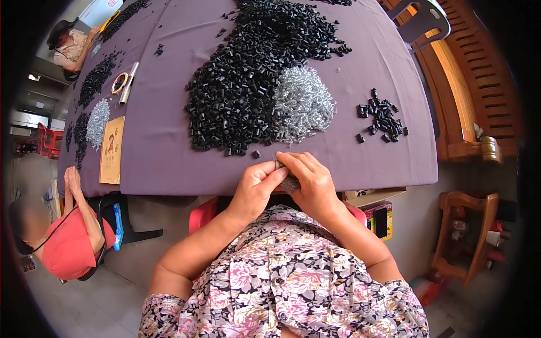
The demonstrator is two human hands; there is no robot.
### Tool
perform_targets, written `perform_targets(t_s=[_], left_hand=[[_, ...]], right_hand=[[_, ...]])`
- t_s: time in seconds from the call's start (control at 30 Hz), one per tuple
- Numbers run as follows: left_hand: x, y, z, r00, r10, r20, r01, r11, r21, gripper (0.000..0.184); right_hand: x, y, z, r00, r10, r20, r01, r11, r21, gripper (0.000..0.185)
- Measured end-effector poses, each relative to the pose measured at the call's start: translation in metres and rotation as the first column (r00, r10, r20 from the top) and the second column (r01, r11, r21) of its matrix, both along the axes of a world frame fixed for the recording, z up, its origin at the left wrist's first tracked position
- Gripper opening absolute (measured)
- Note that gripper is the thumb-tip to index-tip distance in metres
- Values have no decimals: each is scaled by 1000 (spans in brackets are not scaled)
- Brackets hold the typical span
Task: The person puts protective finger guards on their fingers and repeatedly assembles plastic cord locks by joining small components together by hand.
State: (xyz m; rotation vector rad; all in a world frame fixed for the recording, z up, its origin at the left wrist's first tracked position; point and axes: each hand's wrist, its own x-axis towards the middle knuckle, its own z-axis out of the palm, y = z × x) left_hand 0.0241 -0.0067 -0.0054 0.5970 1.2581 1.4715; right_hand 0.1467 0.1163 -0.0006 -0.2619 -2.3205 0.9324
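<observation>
My left hand [257, 187] and my right hand [310, 181] meet just in front of the table's near edge. Between them is a small grey-brown piece [291, 185] that looks like cloth. The fingers of both hands are closed around it, and most of it is hidden. Beyond my hands lies a large heap of small black plastic parts [236, 107]. A pile of small silver springs [304, 104] touches the heap's right side. To the right, a smaller cluster of black parts [383, 115] sits apart.
A purple cloth covers the table [158, 141]. A yellow booklet [111, 151], a tape roll [119, 83] and a silver tube [129, 83] lie left. A person in red [73, 242] sits there, hands together; another person [70, 50] is farther back. A wooden chair [465, 236] stands right.
</observation>
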Motion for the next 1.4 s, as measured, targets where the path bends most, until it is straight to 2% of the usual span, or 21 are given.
perform_targets(t_s=[0.17,0.37,0.47,0.57,0.67,0.77,0.9,1.03,1.07,1.17,1.27,1.4], left_hand=[[-1,-5,-3,992,-14,-123,15,1000,5,26],[8,-10,2,990,45,-131,-41,999,35,26],[4,-15,2,994,5,-106,-5,1000,3,25],[10,-15,6,997,75,-6,-75,997,-10,25],[14,-18,0,996,87,-26,-86,996,37,25],[13,-14,0,996,81,-23,-80,996,32,26],[16,-8,6,986,110,127,-112,994,10,25],[19,-4,1,991,126,34,-127,992,19,24],[13,-8,-10,997,65,-38,-64,998,29,27],[6,-9,-7,985,-1,-174,-7,999,-45,30],[-1,-8,-3,991,-45,-123,34,995,-90,33],[-4,-7,-12,998,-30,-62,26,997,-67,34]], right_hand=[[2,-1,3,1000,13,15,-13,1000,-17,55],[3,-5,4,999,49,15,-48,996,-75,56],[3,-8,3,998,58,6,-58,998,-32,58],[2,-9,4,998,65,-7,-65,997,-43,59],[3,-10,2,997,75,-24,-77,994,-77,58],[3,-10,1,998,67,-19,-68,997,-38,57],[3,-8,1,998,61,-33,-61,998,-2,59],[4,-7,-1,998,55,-7,-54,997,56,63],[3,-7,-1,998,60,1,-60,996,61,67],[1,-8,0,999,51,17,-52,996,67,57],[0,-9,1,997,51,57,-56,995,79,58],[-4,-9,0,998,40,44,-44,994,100,58]])
